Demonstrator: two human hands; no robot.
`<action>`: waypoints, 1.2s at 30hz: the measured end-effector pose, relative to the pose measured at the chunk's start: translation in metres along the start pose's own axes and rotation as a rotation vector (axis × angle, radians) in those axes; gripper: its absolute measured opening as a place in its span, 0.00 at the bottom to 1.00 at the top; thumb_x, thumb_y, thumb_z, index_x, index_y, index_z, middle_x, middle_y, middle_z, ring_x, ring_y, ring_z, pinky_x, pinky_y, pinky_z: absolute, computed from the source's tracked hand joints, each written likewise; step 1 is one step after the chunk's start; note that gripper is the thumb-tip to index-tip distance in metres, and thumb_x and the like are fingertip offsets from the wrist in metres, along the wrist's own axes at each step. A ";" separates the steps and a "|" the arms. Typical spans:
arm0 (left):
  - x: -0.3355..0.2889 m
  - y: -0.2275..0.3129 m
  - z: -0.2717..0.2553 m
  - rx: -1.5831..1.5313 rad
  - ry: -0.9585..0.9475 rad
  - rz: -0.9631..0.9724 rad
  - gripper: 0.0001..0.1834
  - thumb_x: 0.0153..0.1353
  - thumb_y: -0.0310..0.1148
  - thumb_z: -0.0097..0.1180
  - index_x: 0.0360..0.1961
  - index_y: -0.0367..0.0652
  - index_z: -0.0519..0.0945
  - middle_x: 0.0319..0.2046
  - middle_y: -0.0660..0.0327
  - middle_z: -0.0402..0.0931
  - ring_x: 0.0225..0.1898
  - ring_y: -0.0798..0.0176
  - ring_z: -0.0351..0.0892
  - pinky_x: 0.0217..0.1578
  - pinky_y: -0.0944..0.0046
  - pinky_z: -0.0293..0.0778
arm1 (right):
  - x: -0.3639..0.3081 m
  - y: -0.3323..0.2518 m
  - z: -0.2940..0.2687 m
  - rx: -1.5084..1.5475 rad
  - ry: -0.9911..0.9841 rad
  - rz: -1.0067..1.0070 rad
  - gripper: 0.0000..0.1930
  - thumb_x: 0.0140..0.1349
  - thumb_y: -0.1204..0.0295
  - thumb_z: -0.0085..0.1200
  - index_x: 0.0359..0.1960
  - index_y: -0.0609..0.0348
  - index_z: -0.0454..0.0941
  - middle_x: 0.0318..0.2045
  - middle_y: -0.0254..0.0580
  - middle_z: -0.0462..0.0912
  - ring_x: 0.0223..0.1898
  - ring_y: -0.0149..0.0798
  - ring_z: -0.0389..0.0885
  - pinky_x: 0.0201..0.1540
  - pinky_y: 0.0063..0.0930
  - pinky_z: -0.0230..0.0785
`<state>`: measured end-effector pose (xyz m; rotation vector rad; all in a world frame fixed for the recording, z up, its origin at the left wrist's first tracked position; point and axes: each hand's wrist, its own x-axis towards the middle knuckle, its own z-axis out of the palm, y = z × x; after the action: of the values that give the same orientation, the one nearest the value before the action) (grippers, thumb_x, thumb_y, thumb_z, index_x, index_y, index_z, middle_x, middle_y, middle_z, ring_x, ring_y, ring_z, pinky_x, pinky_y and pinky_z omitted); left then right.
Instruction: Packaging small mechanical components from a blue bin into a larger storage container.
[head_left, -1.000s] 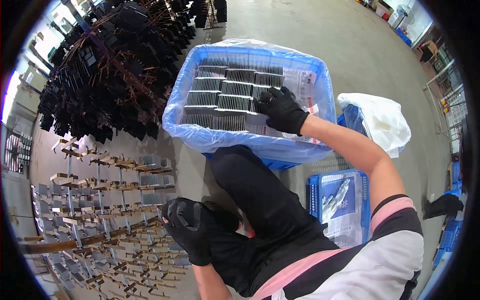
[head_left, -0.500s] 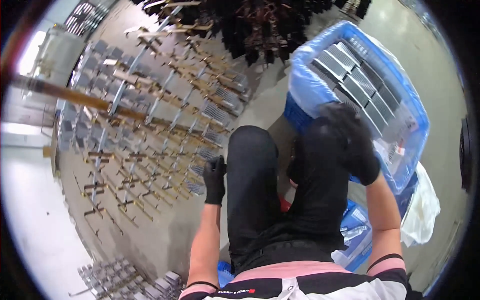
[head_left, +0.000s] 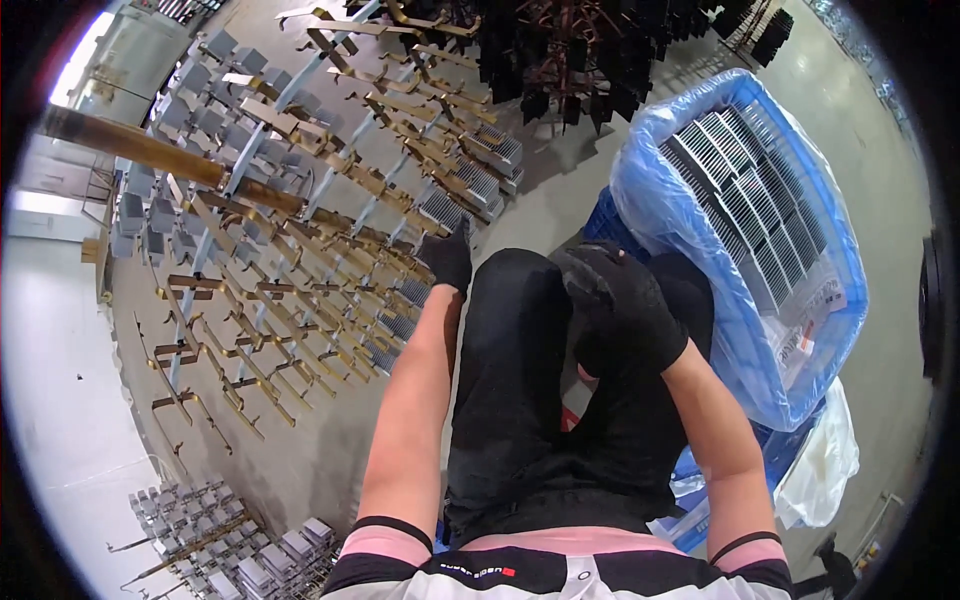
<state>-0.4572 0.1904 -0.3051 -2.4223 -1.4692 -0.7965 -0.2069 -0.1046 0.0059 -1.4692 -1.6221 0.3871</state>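
Observation:
My left hand (head_left: 447, 257), in a black glove, is at the near right side of the hanging rack. Its thumb and fingers close at the lower edge of a grey finned heat sink (head_left: 442, 208); part of the grip is hidden. Over my right knee is my gloved right hand (head_left: 622, 308), its fingers slightly bent and apart, with nothing visible in them. The rack (head_left: 330, 217) has many brass-coloured hooked arms, and more heat sinks (head_left: 470, 182) hang along its right side. To the right, a blue basket lined with clear film (head_left: 853, 290) holds rows of finned heat sinks (head_left: 745, 185).
A brown horizontal bar (head_left: 150, 155) crosses the rack from the left. Dark parts (head_left: 580, 60) hang at the far side. More grey parts (head_left: 220, 550) hang at the lower left. White film (head_left: 820, 470) droops by the basket's near end, above blue crates.
My left hand has moved forward to the heat sinks on the rack. My right hand has moved left, away from the basket's edge to over my knee. The view has shifted slightly.

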 end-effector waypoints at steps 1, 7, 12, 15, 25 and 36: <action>-0.007 0.025 0.013 -0.039 -0.022 0.008 0.20 0.59 0.47 0.63 0.35 0.37 0.81 0.22 0.49 0.79 0.26 0.49 0.80 0.30 0.50 0.71 | -0.008 0.011 -0.001 -0.021 0.007 0.033 0.16 0.64 0.69 0.55 0.51 0.62 0.78 0.44 0.57 0.81 0.48 0.56 0.79 0.52 0.43 0.71; 0.007 0.123 -0.020 -0.073 -0.507 0.115 0.12 0.60 0.39 0.56 0.42 0.51 0.84 0.31 0.48 0.83 0.34 0.46 0.83 0.35 0.47 0.73 | -0.025 0.029 -0.018 -0.039 0.019 0.169 0.16 0.61 0.73 0.56 0.50 0.62 0.78 0.45 0.53 0.81 0.49 0.55 0.79 0.52 0.41 0.71; 0.008 0.131 -0.031 -0.314 -0.291 -0.413 0.09 0.62 0.41 0.57 0.37 0.50 0.83 0.23 0.55 0.81 0.28 0.50 0.81 0.29 0.53 0.72 | -0.023 0.027 -0.016 -0.047 0.024 0.149 0.16 0.65 0.69 0.54 0.52 0.62 0.78 0.45 0.55 0.81 0.48 0.55 0.79 0.52 0.42 0.71; 0.009 0.132 -0.032 -0.541 -0.299 -0.479 0.10 0.61 0.43 0.59 0.34 0.48 0.81 0.23 0.59 0.77 0.26 0.55 0.77 0.27 0.56 0.71 | -0.023 0.032 -0.017 -0.058 0.027 0.133 0.16 0.65 0.68 0.54 0.52 0.62 0.78 0.46 0.55 0.81 0.48 0.55 0.79 0.52 0.43 0.71; 0.018 0.122 -0.037 -1.298 -0.103 -1.135 0.20 0.59 0.45 0.67 0.26 0.39 0.75 0.25 0.65 0.71 0.22 0.72 0.66 0.23 0.63 0.69 | -0.013 0.019 -0.015 -0.006 -0.005 0.116 0.17 0.65 0.68 0.54 0.53 0.61 0.77 0.48 0.55 0.79 0.50 0.55 0.77 0.53 0.43 0.70; -0.012 0.160 -0.184 -1.474 -0.378 -0.694 0.10 0.61 0.32 0.64 0.31 0.43 0.73 0.23 0.67 0.72 0.23 0.72 0.68 0.25 0.66 0.64 | -0.018 0.014 -0.020 -0.066 0.120 0.213 0.19 0.62 0.67 0.57 0.54 0.61 0.77 0.51 0.56 0.79 0.52 0.55 0.77 0.55 0.42 0.69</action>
<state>-0.3860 0.0243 -0.1414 -2.9628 -2.4904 -2.3331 -0.1847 -0.1241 0.0000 -1.6891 -1.3999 0.3596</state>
